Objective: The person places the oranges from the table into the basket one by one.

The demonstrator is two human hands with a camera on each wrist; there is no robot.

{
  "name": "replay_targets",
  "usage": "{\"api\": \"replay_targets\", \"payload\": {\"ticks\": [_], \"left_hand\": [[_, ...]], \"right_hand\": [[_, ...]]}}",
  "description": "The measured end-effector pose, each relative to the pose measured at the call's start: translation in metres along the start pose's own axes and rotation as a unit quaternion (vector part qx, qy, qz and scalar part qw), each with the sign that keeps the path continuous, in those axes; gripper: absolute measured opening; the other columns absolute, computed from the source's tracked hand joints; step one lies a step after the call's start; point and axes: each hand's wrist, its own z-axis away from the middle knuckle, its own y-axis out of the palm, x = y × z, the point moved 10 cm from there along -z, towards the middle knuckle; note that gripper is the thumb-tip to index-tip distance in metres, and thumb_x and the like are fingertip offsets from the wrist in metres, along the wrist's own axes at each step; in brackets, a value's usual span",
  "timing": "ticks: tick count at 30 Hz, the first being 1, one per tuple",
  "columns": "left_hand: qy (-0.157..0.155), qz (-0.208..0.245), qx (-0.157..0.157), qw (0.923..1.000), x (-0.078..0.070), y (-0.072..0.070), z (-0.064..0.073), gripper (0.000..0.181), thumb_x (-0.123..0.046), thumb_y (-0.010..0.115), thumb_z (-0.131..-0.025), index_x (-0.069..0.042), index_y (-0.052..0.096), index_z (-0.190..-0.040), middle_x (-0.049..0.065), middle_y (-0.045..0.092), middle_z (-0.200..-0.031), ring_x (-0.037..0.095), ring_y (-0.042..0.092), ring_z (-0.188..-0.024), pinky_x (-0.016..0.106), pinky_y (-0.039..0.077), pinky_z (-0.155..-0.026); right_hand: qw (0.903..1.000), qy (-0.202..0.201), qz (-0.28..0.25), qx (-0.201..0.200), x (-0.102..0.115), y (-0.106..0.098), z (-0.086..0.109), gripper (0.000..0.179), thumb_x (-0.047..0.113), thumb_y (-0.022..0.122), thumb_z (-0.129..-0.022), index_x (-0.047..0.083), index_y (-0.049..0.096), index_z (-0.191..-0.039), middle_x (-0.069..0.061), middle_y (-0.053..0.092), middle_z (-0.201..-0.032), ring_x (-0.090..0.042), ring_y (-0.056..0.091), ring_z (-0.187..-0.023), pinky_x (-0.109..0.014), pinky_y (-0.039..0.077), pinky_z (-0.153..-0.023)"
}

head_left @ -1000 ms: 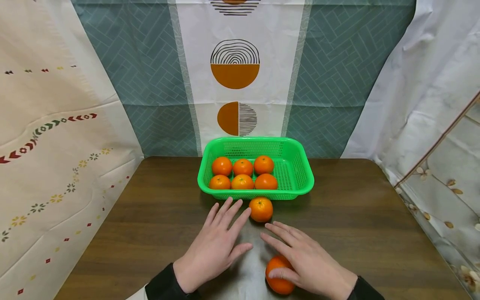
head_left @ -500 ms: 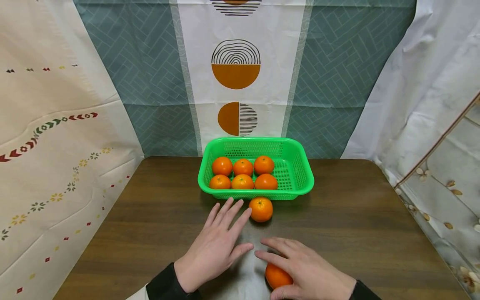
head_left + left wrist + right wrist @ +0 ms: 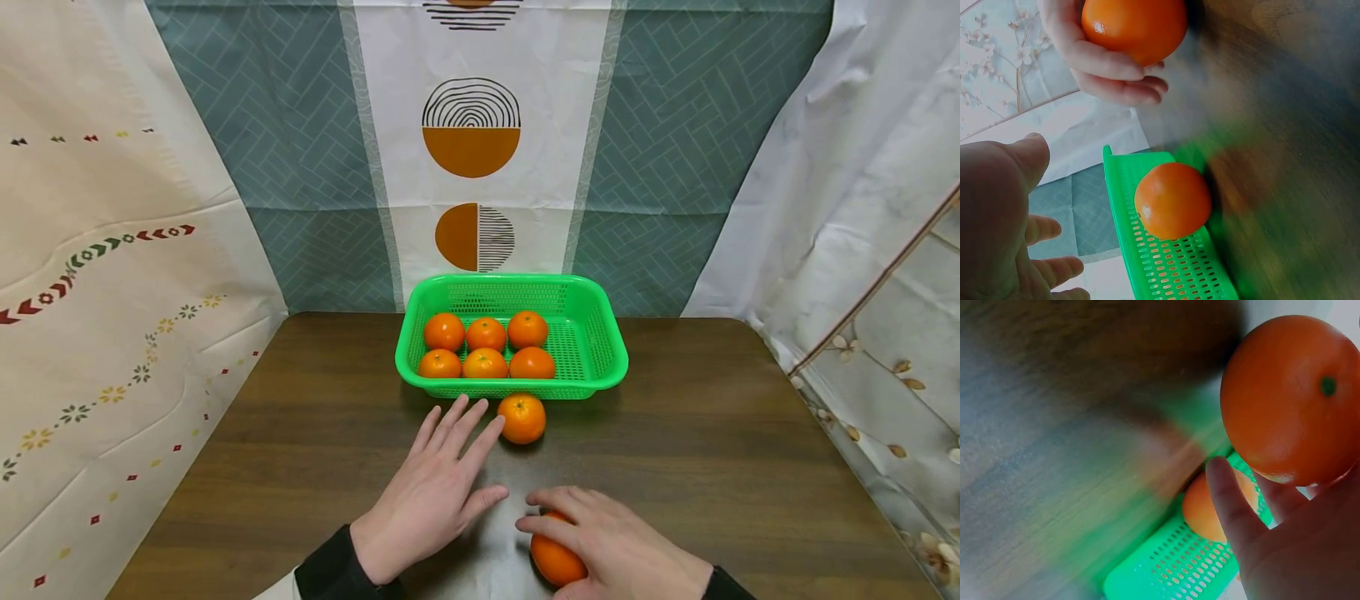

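Observation:
In the head view my right hand [image 3: 607, 542] curls round an orange [image 3: 553, 554] near the table's front edge, fingers over its far side and thumb at its near side. The right wrist view shows that orange [image 3: 1291, 400] up close, its green stem spot facing the camera, with fingers [image 3: 1232, 497] behind it. My left hand [image 3: 431, 492] holds nothing; its fingers are spread. Those fingertips are right beside a second orange [image 3: 522, 418], which sits on the table in front of a green basket [image 3: 592, 385]. Inside the basket several oranges [image 3: 485, 364] lie in two rows on the left.
The brown wooden table [image 3: 720, 467] extends to both sides of the hands. A patterned cloth [image 3: 300, 167] hangs behind the basket. Pale printed fabric [image 3: 127, 333] borders the table on the left, and white fabric [image 3: 847, 250] on the right.
My right hand has drawn back slightly toward the front edge, and its fingers have closed in round the nearer orange. The left hand, the second orange and the basket stay nearly still.

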Motion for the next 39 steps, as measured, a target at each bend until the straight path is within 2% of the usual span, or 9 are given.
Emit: {"api": "replay_targets", "payload": {"ticks": [6, 10, 15, 24, 30, 35, 39], "left_hand": [[0.004, -0.001, -0.004, 1.0, 0.0001, 0.0001, -0.0005, 0.08, -0.059, 0.064, -0.109, -0.017, 0.041, -0.173, 0.013, 0.03, -0.18, 0.037, 0.02, -0.168, 0.064, 0.019, -0.132], [0.004, 0.0, -0.003, 1.0, 0.0005, 0.0007, -0.0006, 0.08, -0.059, 0.064, -0.109, -0.017, 0.04, -0.173, 0.012, 0.029, -0.18, 0.035, 0.018, -0.168, 0.064, 0.019, -0.132], [0.001, 0.005, -0.001, 1.0, 0.0015, 0.0014, -0.001, 0.081, -0.059, 0.065, -0.108, -0.017, 0.041, -0.173, 0.012, 0.03, -0.18, 0.033, 0.016, -0.169, 0.064, 0.019, -0.132], [0.007, 0.003, -0.01, 0.9999, 0.0004, -0.0012, -0.0004, 0.08, -0.058, 0.067, -0.108, -0.016, 0.041, -0.172, 0.014, 0.032, -0.179, 0.035, 0.019, -0.168, 0.065, 0.021, -0.131], [-0.008, 0.009, 0.015, 0.9998, 0.0029, 0.0026, -0.0019, 0.08, -0.06, 0.063, -0.109, -0.019, 0.039, -0.173, 0.01, 0.028, -0.181, 0.03, 0.014, -0.169, 0.062, 0.016, -0.133], [-0.004, 0.006, 0.006, 1.0, 0.0017, 0.001, -0.0017, 0.08, -0.06, 0.063, -0.109, -0.018, 0.04, -0.173, 0.01, 0.028, -0.181, 0.032, 0.015, -0.169, 0.063, 0.017, -0.133], [0.001, 0.004, -0.003, 1.0, 0.0007, -0.0012, -0.0021, 0.08, -0.059, 0.065, -0.109, -0.017, 0.041, -0.172, 0.012, 0.029, -0.18, 0.034, 0.017, -0.168, 0.064, 0.018, -0.132]], "right_hand": [[0.9999, 0.003, -0.01, 0.009, -0.0041, 0.0027, -0.0017, 0.061, 0.068, 0.066, -0.103, 0.037, 0.058, -0.155, 0.006, 0.057, -0.154, -0.017, 0.061, -0.126, -0.052, 0.058, -0.102], [0.9999, -0.007, -0.008, -0.001, -0.0031, 0.0017, -0.0035, 0.057, 0.066, 0.069, -0.103, 0.035, 0.061, -0.15, 0.009, 0.059, -0.144, -0.011, 0.059, -0.116, -0.042, 0.059, -0.096], [0.9997, -0.014, -0.009, -0.019, -0.0012, 0.0007, -0.0041, 0.054, 0.065, 0.07, -0.103, 0.033, 0.064, -0.146, 0.01, 0.06, -0.138, -0.008, 0.058, -0.112, -0.036, 0.059, -0.091], [0.9994, -0.016, -0.009, -0.029, -0.0008, 0.0, -0.0046, 0.051, 0.063, 0.07, -0.104, 0.032, 0.065, -0.144, 0.011, 0.06, -0.135, -0.007, 0.057, -0.109, -0.032, 0.058, -0.088], [0.9994, -0.014, -0.014, -0.027, -0.0013, 0.0006, -0.0052, 0.051, 0.064, 0.07, -0.104, 0.032, 0.065, -0.144, 0.011, 0.06, -0.135, -0.006, 0.056, -0.108, -0.031, 0.058, -0.087], [0.9995, -0.011, -0.017, -0.024, -0.002, 0.0011, -0.0056, 0.05, 0.063, 0.069, -0.105, 0.033, 0.064, -0.144, 0.011, 0.06, -0.135, -0.006, 0.056, -0.108, -0.03, 0.058, -0.086], [0.9995, 0.007, -0.028, -0.01, -0.0057, 0.0019, -0.0057, 0.05, 0.064, 0.067, -0.105, 0.035, 0.063, -0.146, 0.011, 0.059, -0.137, -0.007, 0.056, -0.11, -0.032, 0.058, -0.089]]}}
